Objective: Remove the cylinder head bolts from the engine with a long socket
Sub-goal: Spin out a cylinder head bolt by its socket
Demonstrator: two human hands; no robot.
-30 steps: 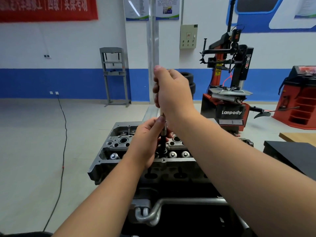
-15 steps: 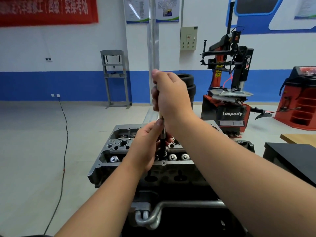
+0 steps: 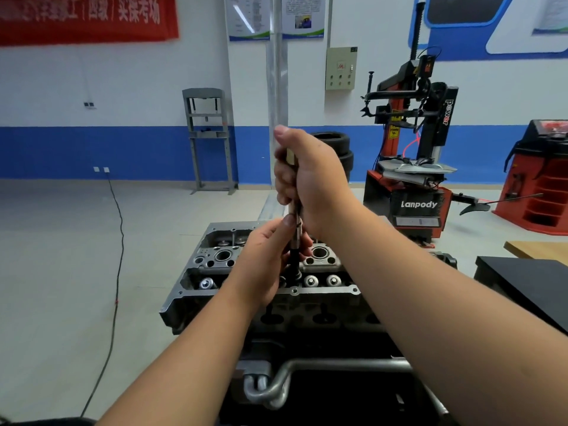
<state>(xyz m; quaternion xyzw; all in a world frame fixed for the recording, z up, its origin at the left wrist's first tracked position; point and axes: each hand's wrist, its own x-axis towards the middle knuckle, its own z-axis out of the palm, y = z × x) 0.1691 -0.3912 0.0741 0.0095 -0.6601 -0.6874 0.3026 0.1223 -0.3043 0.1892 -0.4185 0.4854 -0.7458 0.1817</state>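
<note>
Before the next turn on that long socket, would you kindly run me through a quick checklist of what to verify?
1. Right hand grips the top of the long socket: ok.
2. Left hand steadies the shaft lower down: ok.
3. Tool upright over the cylinder head: ok.
4. Socket seated on a bolt: cannot tell, the tip is hidden.
5. Left fingers clear of the tool's lower end: not ok, they lie close to it.

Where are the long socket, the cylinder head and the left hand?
long socket (image 3: 294, 241): head view, shaft below the right fist.
cylinder head (image 3: 319, 252): head view, top face.
left hand (image 3: 261, 265): head view, its back.
</note>
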